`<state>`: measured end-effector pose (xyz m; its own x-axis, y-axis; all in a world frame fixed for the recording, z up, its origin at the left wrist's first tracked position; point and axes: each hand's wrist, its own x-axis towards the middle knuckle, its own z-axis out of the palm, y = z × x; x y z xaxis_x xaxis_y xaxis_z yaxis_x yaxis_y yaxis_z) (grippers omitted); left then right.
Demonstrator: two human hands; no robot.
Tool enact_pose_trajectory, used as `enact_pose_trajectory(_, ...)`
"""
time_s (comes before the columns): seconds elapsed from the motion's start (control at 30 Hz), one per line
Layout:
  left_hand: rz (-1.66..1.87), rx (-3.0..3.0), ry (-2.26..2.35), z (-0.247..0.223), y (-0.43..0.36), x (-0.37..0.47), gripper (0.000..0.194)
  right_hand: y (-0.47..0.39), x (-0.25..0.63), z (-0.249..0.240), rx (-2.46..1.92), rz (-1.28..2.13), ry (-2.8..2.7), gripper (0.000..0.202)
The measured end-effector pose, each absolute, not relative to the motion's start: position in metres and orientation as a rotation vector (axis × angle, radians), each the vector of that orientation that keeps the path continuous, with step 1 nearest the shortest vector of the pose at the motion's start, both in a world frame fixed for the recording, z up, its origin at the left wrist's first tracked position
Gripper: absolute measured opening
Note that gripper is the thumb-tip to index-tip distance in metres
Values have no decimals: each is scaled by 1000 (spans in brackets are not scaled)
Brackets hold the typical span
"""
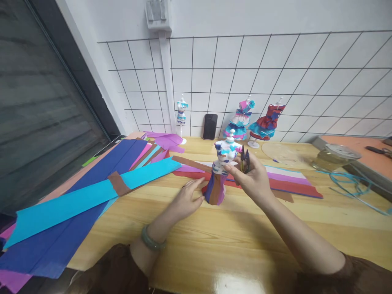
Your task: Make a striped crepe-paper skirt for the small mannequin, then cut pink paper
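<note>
A miniature dress form (227, 151), white with blue and pink patches on its bust, stands upright in front of me. Its long paper skirt (217, 190) has purple, brown and navy strips. My right hand (251, 176) pinches the form at the waist with thumb and fingers. Tucked in that same hand is a small dark-bladed pair of snips (244, 158), pointing up. My left hand (189, 198), with a green bangle on its wrist, lies beside the skirt's lower left edge, fingers stretched out. Whether its fingertips touch the paper I cannot tell.
Crepe paper strips, turquoise (76, 199), navy (65, 228) and red (294, 187), spread across the wooden table. Along the tiled wall stand three more dress forms (269, 118) and a phone (210, 126). At right are a clear container (335, 157) and a blue cord (352, 183).
</note>
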<state>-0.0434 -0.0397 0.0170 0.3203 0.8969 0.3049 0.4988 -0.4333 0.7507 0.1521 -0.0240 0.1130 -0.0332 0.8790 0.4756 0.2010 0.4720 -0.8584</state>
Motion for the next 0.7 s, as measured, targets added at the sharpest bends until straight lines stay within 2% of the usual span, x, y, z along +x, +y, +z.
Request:
enact_pose_trajectory(0.53,968,2074,1139,14,-37,-43,60,-22,156,103,-1007,639,-1581,29)
enact_pose_trajectory(0.7,978,2109,1134,11,-36,-44,64,-22,156,101,-1010,640,-1561,33)
